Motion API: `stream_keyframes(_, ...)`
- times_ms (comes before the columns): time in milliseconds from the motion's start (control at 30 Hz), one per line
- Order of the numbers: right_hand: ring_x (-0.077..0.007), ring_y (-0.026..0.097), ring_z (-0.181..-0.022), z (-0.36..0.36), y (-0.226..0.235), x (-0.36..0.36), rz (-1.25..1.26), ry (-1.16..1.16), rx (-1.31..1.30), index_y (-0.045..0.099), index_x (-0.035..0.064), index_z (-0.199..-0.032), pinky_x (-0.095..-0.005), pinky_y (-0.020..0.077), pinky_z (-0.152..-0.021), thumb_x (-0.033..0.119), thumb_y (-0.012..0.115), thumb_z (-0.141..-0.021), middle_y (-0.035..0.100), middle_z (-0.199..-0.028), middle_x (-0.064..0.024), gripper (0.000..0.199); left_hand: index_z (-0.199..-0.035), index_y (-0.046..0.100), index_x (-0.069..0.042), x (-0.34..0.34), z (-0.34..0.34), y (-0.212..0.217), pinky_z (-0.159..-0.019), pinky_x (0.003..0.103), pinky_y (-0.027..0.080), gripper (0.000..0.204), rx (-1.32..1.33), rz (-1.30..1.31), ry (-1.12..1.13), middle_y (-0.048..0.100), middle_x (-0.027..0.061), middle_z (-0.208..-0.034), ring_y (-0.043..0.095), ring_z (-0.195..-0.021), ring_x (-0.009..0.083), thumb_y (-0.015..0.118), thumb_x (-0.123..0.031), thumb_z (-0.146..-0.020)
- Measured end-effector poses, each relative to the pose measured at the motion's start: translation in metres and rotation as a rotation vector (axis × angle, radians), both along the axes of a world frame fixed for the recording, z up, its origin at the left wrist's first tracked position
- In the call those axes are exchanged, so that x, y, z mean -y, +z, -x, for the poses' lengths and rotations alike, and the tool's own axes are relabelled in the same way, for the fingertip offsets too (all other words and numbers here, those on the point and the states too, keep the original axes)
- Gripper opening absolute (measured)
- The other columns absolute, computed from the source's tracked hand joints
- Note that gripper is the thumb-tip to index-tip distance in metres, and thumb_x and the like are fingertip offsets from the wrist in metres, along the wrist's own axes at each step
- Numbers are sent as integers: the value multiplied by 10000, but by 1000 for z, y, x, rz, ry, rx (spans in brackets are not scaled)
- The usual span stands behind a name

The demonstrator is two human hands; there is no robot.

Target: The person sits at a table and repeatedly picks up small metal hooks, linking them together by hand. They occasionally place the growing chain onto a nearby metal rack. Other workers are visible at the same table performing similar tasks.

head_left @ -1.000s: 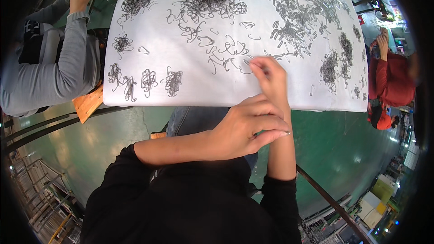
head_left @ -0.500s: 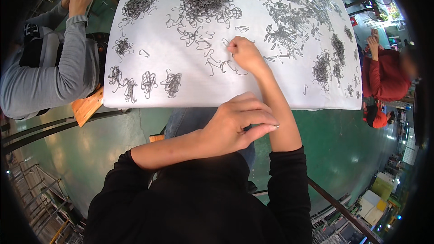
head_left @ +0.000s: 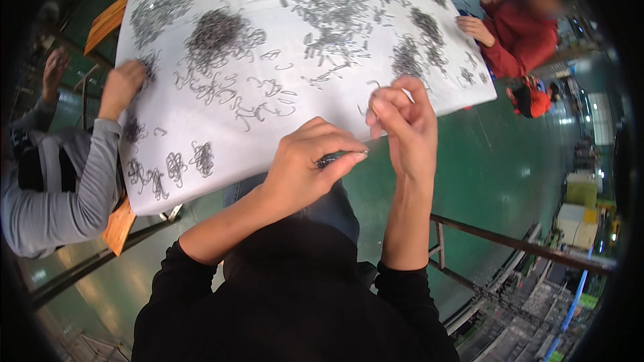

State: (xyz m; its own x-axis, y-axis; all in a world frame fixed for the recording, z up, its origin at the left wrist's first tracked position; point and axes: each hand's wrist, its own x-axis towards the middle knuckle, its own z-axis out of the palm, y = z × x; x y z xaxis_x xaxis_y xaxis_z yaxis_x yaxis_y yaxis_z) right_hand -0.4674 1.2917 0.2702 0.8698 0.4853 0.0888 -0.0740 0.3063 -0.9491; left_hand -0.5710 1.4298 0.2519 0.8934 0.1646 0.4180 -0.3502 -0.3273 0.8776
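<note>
My left hand (head_left: 312,164) is closed in front of my body, just off the near table edge. Its thumb and forefinger pinch a tiny shiny metal piece (head_left: 365,153), and more small dark metal pieces (head_left: 327,160) show inside the curled fingers. Right beside it, my right hand (head_left: 406,124) is raised with fingers bent together. A thin dark wire hook (head_left: 360,109) sticks out at its fingertips, partly blurred. On the white tabletop (head_left: 268,134) beyond lie loose bent wire hooks (head_left: 258,104) and a large heap of hooks (head_left: 216,33).
Short grey metal pieces (head_left: 335,17) spread across the far table. Small bunches of hooks (head_left: 176,167) lie at near left, with further piles (head_left: 406,57) at right. A grey-sleeved person's hand (head_left: 123,84) touches a left pile. Someone in red (head_left: 520,40) works at the right edge.
My right hand has come back from the loose hooks and turned up beside my left. The view has swung, and the grey-sleeved person's hand has reached onto the table.
</note>
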Motion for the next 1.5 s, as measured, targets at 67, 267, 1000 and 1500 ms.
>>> stream_keyframes(67, -150, 618, -688, 19, 17, 17, -3, -105, 24, 473, 29, -1054, -238, 469, -557, -33, 654, -834, 633, -889, -100, 292, -865, 706, -53, 3, -8, 5, -659, 313, 493, 118, 5, -16, -12, 675, 59, -822, 604, -760, 218, 723, -34, -750)
stream_keyframes(267, -131, 627, -703, 50, 28, 33, 44, -296, 50, 454, 14, -1007, -231, 515, -614, -71, 640, -837, 619, -884, -98, 266, -876, 707, -42, 12, -27, 16, -662, 326, 501, 129, -19, -54, -29, 686, 85, -849, 627, -775, 233, 724, -34, -749)
stream_keyframes(1000, -133, 641, -715, 10, 122, 96, 174, -1045, 591, 581, -69, -1114, -253, 561, -666, -27, 643, -856, 636, -875, -81, 268, -1046, 692, -56, 33, -104, 69, -768, 287, 484, 220, 94, -50, -149, 671, 86, -1017, 630, -931, 193, 671, -60, -827)
stream_keyframes(1500, -128, 632, -693, 70, 250, 217, 350, -1464, 789, 585, -16, -1140, -251, 543, -662, 54, 643, -873, 644, -873, -62, 282, -1063, 654, 22, -11, -109, 58, -836, 255, 455, 196, 103, 84, -333, 641, 86, -1043, 588, -965, 139, 525, -62, -941)
